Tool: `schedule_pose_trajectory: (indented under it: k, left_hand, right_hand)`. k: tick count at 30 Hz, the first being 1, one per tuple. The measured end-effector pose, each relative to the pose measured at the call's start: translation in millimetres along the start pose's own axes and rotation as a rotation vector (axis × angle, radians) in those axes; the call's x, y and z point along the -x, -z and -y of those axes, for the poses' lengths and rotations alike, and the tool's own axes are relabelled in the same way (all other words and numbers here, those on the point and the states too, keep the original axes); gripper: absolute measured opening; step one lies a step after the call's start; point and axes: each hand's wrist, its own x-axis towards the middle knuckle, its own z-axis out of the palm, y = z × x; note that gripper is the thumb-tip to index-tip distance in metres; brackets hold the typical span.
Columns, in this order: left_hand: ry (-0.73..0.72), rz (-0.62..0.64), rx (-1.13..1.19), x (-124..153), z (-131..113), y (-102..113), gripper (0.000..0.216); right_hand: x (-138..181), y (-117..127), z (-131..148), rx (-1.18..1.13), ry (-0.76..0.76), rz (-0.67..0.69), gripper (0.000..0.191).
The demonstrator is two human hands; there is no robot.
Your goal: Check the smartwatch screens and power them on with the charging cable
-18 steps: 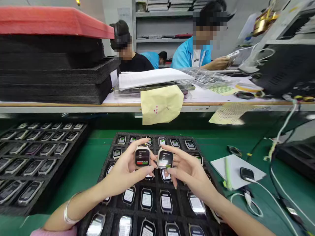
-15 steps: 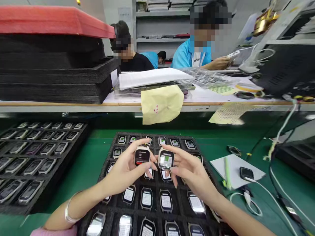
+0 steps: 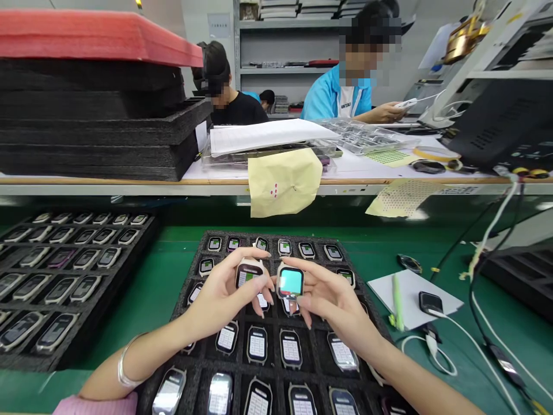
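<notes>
My left hand (image 3: 231, 291) is closed around a smartwatch (image 3: 244, 272) without a strap, its thumb lying over the screen. Beside it my right hand (image 3: 330, 291) grips a second smartwatch (image 3: 291, 281) by its edges. That one's screen glows teal with a red strip at the bottom. Both watches are held above a black foam tray (image 3: 276, 363), whose compartments hold rows of lit watches, such as a watch (image 3: 258, 346) showing a white list. My hands hide part of the tray's middle rows.
Another foam tray of watches (image 3: 56, 271) lies at left. On the right, a charging watch (image 3: 431, 302) rests on white paper (image 3: 415, 294) by a green pen (image 3: 397, 302) and cables. Stacked black foam (image 3: 86, 127) stands on the shelf. Two people work behind it, another further back.
The right-hand watch's screen has turned from a white-and-green display to teal and red. The left-hand watch's dark text screen now shows white and green, with my left thumb moved over it.
</notes>
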Motion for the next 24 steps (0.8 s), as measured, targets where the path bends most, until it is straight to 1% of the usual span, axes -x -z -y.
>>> schedule_pose_trajectory:
  k: [2,4,6,8,10,12,13,16,18,20,21,22,24]
  left_hand:
    - [-0.013,0.027,0.038,1,0,1,0.043]
    - [-0.024,0.058,0.075,1,0,1,0.054]
    - [-0.021,0.062,0.089,1,1,1,0.061]
    - [-0.004,0.041,0.08,1,2,0,0.061]
    - [0.015,0.022,0.059,1,3,-1,0.056]
    - [0.022,0.022,0.042,1,4,0,0.054]
    - [0.023,0.032,0.034,2,5,0,0.056]
    - [0.031,0.082,-0.001,3,12,3,0.072]
    - [0.051,0.098,-0.05,0,21,7,0.076]
    - [0.06,0.098,-0.172,-8,34,15,0.076]
    - [0.051,0.103,-0.292,-14,42,20,0.075]
    - [0.032,0.119,-0.445,-20,50,26,0.074]
    - [-0.017,0.162,-0.814,-34,67,36,0.059]
  right_hand:
    - [1,-1,1,-0.008,0.001,0.027,0.049]
    - [1,-2,2,0.022,-0.001,0.017,0.047]
    - [1,-2,1,0.048,0.002,0.007,0.044]
    - [2,-1,0,0.061,0.005,0.022,0.045]
    - [4,1,-1,0.086,0.006,0.058,0.048]
    - [5,4,-2,0.134,0.007,0.094,0.053]
    - [6,6,-3,0.164,0.006,0.103,0.054]
    - [2,17,-7,0.343,-0.012,0.099,0.056]
    - [-7,28,-14,0.596,-0.006,0.096,0.054]
    - [-18,43,-27,0.901,0.044,0.085,0.051]
    - [-25,51,-34,1.027,0.084,0.073,0.049]
    - [-31,57,-42,1.095,0.112,0.064,0.047]
    - [-41,67,-57,1.155,0.144,0.069,0.045]
